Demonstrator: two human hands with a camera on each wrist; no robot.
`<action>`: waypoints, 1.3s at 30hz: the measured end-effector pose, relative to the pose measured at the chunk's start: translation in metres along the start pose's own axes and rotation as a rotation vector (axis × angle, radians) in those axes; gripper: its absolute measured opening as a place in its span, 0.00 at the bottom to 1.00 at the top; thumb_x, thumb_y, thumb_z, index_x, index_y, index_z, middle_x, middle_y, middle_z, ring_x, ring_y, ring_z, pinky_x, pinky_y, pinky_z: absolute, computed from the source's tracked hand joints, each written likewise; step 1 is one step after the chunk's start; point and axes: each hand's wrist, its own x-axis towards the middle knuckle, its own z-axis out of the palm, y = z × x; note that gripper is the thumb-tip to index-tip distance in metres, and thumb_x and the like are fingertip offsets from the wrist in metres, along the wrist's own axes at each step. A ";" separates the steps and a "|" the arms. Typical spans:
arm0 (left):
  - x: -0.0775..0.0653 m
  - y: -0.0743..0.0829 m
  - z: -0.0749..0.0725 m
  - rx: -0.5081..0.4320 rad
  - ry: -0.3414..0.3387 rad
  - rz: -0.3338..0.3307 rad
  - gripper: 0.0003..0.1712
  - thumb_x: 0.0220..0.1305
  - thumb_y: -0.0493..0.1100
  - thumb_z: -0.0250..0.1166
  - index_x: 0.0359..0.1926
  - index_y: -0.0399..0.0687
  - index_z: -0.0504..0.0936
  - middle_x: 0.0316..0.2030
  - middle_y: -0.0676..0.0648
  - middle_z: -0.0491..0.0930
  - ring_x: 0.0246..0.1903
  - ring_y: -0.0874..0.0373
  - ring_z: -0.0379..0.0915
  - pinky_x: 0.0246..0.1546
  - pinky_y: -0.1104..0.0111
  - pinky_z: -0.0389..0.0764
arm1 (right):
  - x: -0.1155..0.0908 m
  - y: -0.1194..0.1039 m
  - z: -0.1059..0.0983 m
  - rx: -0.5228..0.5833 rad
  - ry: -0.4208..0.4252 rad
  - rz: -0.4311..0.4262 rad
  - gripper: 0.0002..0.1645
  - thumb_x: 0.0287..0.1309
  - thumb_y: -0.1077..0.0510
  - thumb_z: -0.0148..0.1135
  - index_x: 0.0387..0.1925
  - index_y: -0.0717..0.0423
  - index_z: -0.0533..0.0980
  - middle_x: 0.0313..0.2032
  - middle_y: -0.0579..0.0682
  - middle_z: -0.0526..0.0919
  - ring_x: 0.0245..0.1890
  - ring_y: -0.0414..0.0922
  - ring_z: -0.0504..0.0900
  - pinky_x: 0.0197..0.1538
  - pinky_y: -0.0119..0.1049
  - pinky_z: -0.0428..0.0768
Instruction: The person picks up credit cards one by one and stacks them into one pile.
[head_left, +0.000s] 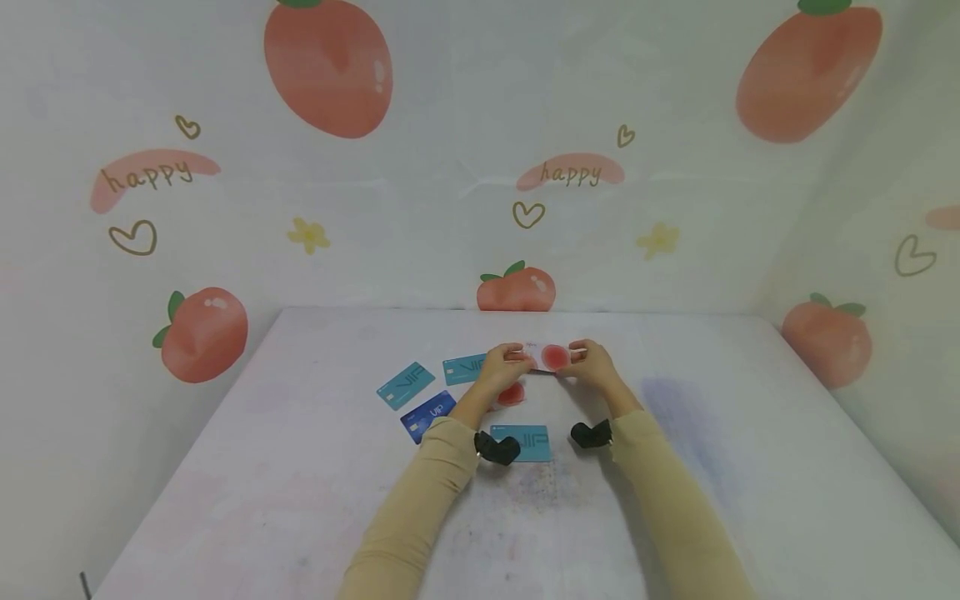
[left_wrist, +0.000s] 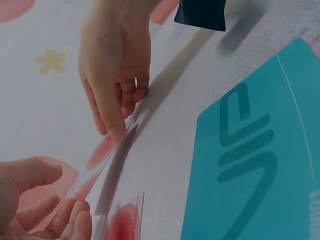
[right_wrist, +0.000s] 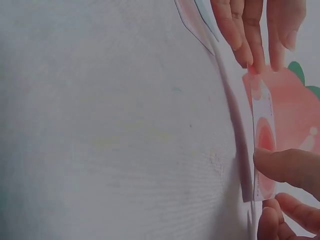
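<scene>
Upright above the table, a white card with red circles (head_left: 555, 357) is between the two hands. My right hand (head_left: 596, 367) pinches one end, its thumb (right_wrist: 275, 162) on the printed face and fingers behind. At the other end is my left hand (head_left: 501, 367); in the left wrist view its thumb (left_wrist: 42, 175) stands apart from the fingers, whose tips reach the card's end. A second white card with a red circle (head_left: 512, 395) lies on the table, partly hidden by the left arm. Nearer the person lies a teal VIP card (head_left: 534, 442), partly covered by the left wrist camera.
Left of the left hand lie a teal VIP card (head_left: 406, 385), another teal card (head_left: 463, 368) partly behind the hand, and a blue VIP card (head_left: 427, 417). The pale table (head_left: 247, 500) meets a fruit-printed backdrop (head_left: 420, 225) behind the hands.
</scene>
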 end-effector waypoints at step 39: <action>-0.021 -0.009 -0.016 0.136 -0.065 0.237 0.33 0.56 0.36 0.65 0.64 0.37 0.67 0.48 0.36 0.77 0.47 0.46 0.76 0.47 0.64 0.80 | -0.037 -0.010 -0.012 -0.027 -0.028 -0.201 0.33 0.49 0.62 0.66 0.56 0.71 0.68 0.48 0.70 0.77 0.46 0.59 0.78 0.51 0.47 0.78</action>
